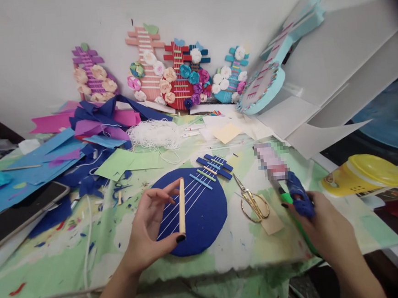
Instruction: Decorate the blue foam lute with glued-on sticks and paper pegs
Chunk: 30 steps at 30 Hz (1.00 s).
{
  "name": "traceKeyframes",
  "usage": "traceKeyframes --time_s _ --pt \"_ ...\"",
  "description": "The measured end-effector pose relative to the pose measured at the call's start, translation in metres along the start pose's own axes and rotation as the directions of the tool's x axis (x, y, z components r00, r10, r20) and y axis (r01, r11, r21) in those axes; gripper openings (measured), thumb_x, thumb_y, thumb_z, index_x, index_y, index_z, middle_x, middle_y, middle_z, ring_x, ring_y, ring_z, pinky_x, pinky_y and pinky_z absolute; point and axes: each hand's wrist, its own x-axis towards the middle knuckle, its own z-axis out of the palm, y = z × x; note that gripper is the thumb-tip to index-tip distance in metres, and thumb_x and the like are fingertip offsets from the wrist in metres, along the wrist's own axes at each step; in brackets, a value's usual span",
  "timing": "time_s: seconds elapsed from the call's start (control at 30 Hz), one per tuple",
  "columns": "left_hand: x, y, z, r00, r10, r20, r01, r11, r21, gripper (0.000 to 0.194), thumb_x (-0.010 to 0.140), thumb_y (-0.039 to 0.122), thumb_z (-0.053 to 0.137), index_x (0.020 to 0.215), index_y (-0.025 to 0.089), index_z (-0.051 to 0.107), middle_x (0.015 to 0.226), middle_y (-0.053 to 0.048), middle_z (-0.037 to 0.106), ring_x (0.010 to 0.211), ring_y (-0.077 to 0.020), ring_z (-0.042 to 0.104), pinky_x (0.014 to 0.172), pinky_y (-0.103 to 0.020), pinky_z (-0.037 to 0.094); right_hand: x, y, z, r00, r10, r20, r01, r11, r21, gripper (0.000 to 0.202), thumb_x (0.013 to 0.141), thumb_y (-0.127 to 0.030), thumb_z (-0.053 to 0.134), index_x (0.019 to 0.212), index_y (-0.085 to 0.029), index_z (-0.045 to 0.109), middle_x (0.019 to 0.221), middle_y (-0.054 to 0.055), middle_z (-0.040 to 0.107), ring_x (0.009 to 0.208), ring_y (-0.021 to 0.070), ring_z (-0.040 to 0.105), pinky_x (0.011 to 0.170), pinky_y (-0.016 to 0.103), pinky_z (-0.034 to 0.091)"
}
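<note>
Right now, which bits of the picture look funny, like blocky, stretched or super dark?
In the head view, coarse squares hide a patch just beyond the right hand; in that same view, the yellow-lidded cup looks stretched sideways near the edge, blackness fills the upper right corner, and the gold-handled scissors show fairly clearly.

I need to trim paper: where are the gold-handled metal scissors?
The scissors lie right of centre in the head view, on the green-patterned tablecloth, between the round dark-blue instrument cutout and the right hand.
</note>
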Motion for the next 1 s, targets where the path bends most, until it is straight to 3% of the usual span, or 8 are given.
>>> traceKeyframes --time_s 0.2,0.37,0.4,0.47,0.53,0.67,0.83,1.0 --pt "0.002 -0.004 -0.003 0.999 0.016 -0.047 -0.014 0.999 0.043 0.06 0.067 0.031 0.068 0.114 0.022 0.033 0.133 -0.02 0.041 0.116 -0.0319 0.045 0.093 -0.048 0.035 -0.003 0.049 0.017 0.98 -0.201 -0.001 0.201 0.979 0.013 0.041 0.074 -0.041 0.044 0.101 -0.012 0.052 0.092 0.017 0.058 0.086 0.0308 0.058 0.074 0.044 0.047" --pt "0.002 -0.008 -0.004 0.999 0.031 -0.039 -0.027 0.994 0.102 0.062 0.069 0.03 0.065 0.12 0.022 0.031 0.135 -0.019 0.038 0.116 -0.0306 0.045 0.093 -0.046 0.035 -0.012 -0.014 -0.004 0.977 -0.113 -0.18 0.119 0.993 0.019 0.037 0.076 -0.041 0.044 0.097 -0.014 0.056 0.099 0.019 0.06 0.092 0.0343 0.056 0.079 0.051 0.043" --pt "0.001 -0.008 -0.004 0.999 0.032 -0.039 -0.027 0.993 0.118 0.062 0.069 0.029 0.065 0.12 0.022 0.031 0.135 -0.019 0.039 0.116 -0.0303 0.045 0.093 -0.046 0.036 -0.015 -0.035 -0.006 0.988 -0.093 -0.127 0.111 0.983 0.143 0.035 0.078 -0.042 0.044 0.095 -0.015 0.056 0.093 0.016 0.061 0.084 0.0307 0.059 0.073 0.046 0.046" --pt "0.0 -0.007 -0.004 0.998 0.036 -0.042 -0.029 0.987 0.16 0.063 0.068 0.028 0.065 0.121 0.023 0.031 0.135 -0.018 0.039 0.117 -0.0304 0.044 0.093 -0.045 0.036 -0.02 -0.075 -0.003 0.966 -0.116 0.233 0.0 0.895 0.446 0.034 0.081 -0.047 0.045 0.096 -0.018 0.054 0.084 0.01 0.063 0.063 0.0213 0.062 0.057 0.035 0.049" --pt "-0.001 -0.004 -0.003 0.998 0.047 -0.042 -0.036 0.974 0.224 0.061 0.068 0.026 0.064 0.12 0.023 0.031 0.135 -0.018 0.039 0.117 -0.0303 0.044 0.093 -0.045 0.035 -0.022 -0.106 0.011 0.824 -0.184 0.536 -0.236 0.748 0.62 0.037 0.082 -0.05 0.045 0.099 -0.018 0.051 0.081 0.007 0.064 0.046 0.0153 0.058 0.041 0.028 0.045" --pt "-0.003 0.002 -0.004 0.997 0.068 -0.042 -0.044 0.905 0.423 0.064 0.065 0.021 0.066 0.119 0.021 0.032 0.131 -0.016 0.041 0.115 -0.0292 0.046 0.095 -0.046 0.036 -0.02 -0.134 0.045 0.709 -0.248 0.66 -0.508 0.469 0.723 0.035 0.078 -0.05 0.053 0.094 -0.02 0.045 0.062 -0.001 0.061 0.042 0.016 0.059 0.037 0.025 0.045" --pt "0.002 0.004 -0.002 0.986 0.131 -0.104 -0.042 0.796 0.604 0.076 0.058 0.022 0.073 0.122 0.02 0.031 0.124 -0.015 0.044 0.116 -0.0298 0.045 0.098 -0.048 0.036 -0.026 -0.146 0.053 0.797 -0.279 0.536 -0.534 0.09 0.841 0.037 0.076 -0.043 0.062 0.094 -0.022 0.04 0.063 -0.003 0.064 0.054 0.0158 0.063 0.048 0.026 0.051" --pt "0.016 0.01 0.012 0.96 0.254 -0.116 -0.107 0.719 0.687 0.078 0.057 0.026 0.073 0.122 0.02 0.031 0.123 -0.014 0.041 0.117 -0.0304 0.042 0.099 -0.05 0.035 -0.04 -0.159 0.046 0.918 -0.217 0.333 -0.335 0.027 0.942 0.031 0.082 -0.037 0.057 0.102 -0.023 0.037 0.075 0.0 0.067 0.066 0.0164 0.065 0.06 0.027 0.05"
